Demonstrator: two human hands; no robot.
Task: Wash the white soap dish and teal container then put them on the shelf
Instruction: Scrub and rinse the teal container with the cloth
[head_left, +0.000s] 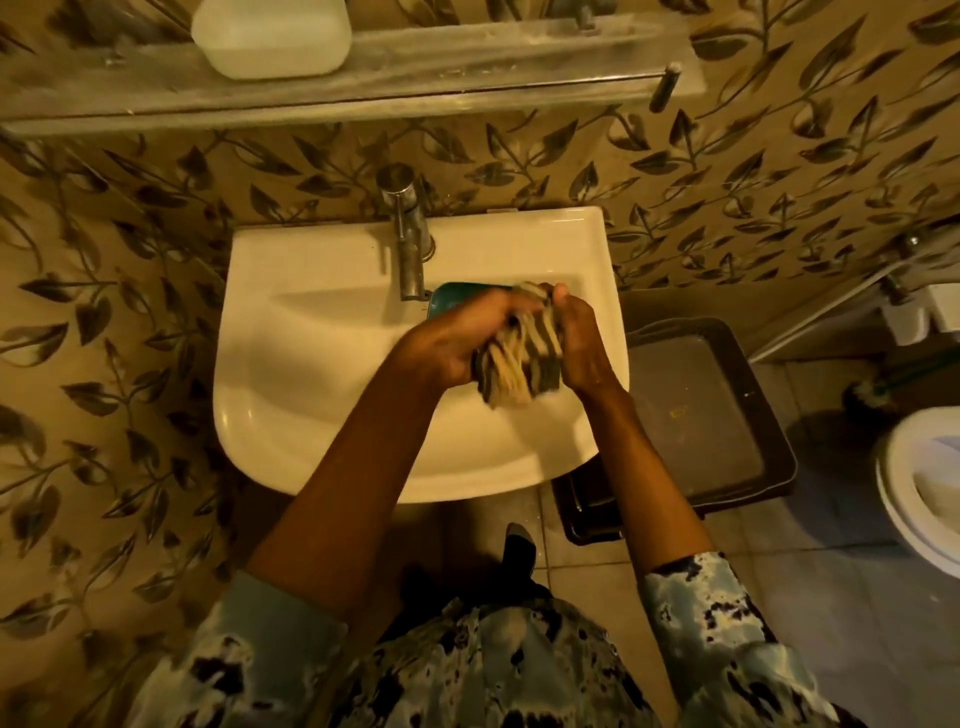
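The white soap dish (272, 36) sits on the glass shelf (467, 78) above the sink. A teal container (452, 297) lies in the white sink (311, 374) just under the tap, mostly hidden behind my hands. My left hand (457, 338) and my right hand (579, 343) both grip a striped dark-and-cream cloth (519, 358) between them over the basin, the cloth bunched and hanging down.
A metal tap (408, 239) stands at the back of the sink. A dark brown tub (696, 415) sits on the floor to the right of the sink. A white toilet (919, 493) is at the far right. Leaf-patterned tiles cover the wall.
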